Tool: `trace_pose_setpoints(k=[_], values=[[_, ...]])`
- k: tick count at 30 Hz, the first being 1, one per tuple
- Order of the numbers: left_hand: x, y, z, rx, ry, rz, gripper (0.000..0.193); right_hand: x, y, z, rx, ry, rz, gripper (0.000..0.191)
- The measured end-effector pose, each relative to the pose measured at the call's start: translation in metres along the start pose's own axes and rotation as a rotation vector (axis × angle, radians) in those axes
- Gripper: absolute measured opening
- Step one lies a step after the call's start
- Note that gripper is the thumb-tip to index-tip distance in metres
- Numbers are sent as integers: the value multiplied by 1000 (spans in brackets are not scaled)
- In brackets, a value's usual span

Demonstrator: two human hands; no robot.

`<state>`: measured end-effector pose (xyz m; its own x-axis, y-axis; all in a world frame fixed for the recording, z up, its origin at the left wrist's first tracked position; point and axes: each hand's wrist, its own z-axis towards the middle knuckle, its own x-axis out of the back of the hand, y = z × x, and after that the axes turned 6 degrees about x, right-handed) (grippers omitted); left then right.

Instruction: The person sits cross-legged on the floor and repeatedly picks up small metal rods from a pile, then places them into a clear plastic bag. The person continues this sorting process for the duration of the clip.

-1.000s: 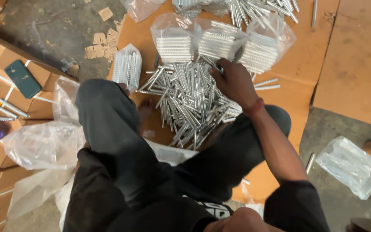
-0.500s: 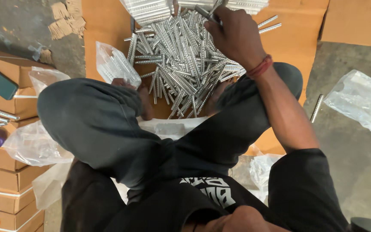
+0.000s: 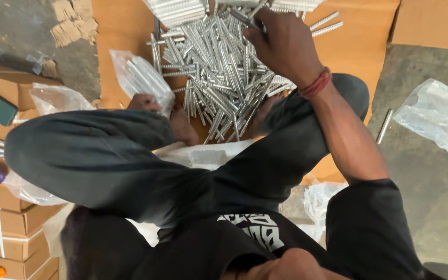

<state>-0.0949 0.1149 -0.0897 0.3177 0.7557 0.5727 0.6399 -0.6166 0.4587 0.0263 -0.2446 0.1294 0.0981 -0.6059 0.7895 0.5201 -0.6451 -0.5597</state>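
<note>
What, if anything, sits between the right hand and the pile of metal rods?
Nothing visible. The right hand is already on the pile of metal rods, fingers gripping one rod at the pile's far edge. The left hand, mostly hidden behind the knee, holds a clear plastic bag of rods beside the pile.

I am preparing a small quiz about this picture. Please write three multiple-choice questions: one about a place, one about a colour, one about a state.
1. Where does the pile of metal rods lie?
A. on brown cardboard
B. in a bucket
C. on a shelf

2. What colour is the wrist band?
A. blue
B. red
C. white

3. What is the right hand doing?
A. resting flat and empty
B. gripping rods at the pile
C. holding a phone

Answers: 1 A, the cardboard sheet shows beneath the rods. 2 B, it is reddish. 3 B, the fingers close around rods.
</note>
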Motion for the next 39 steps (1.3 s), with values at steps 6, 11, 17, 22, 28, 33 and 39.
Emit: trace_pose_setpoints(k=[6, 11, 17, 22, 28, 33, 39], values=[[70, -28, -10, -174, -214, -179, 11, 7, 8, -9, -58, -2, -19, 22], [203, 11, -15, -519, -147, -188, 11, 8, 7, -13, -75, -9, -53, 20], [213, 101, -4, -488, -110, 332, 23, 6, 10, -19, -76, -7, -49, 22], [161, 112, 29, -632, -151, 929, 26, -3, 7, -12, -97, -40, -46, 23], [63, 116, 64, -785, -50, 1103, 23, -24, -16, -1, -192, -27, 168, 23], [49, 94, 68, -344, -95, 1142, 27, -39, -1, -20, -209, 40, 122, 24], [48, 80, 67, -470, 131, 1037, 30, -55, 19, -28, -242, -33, 37, 24]])
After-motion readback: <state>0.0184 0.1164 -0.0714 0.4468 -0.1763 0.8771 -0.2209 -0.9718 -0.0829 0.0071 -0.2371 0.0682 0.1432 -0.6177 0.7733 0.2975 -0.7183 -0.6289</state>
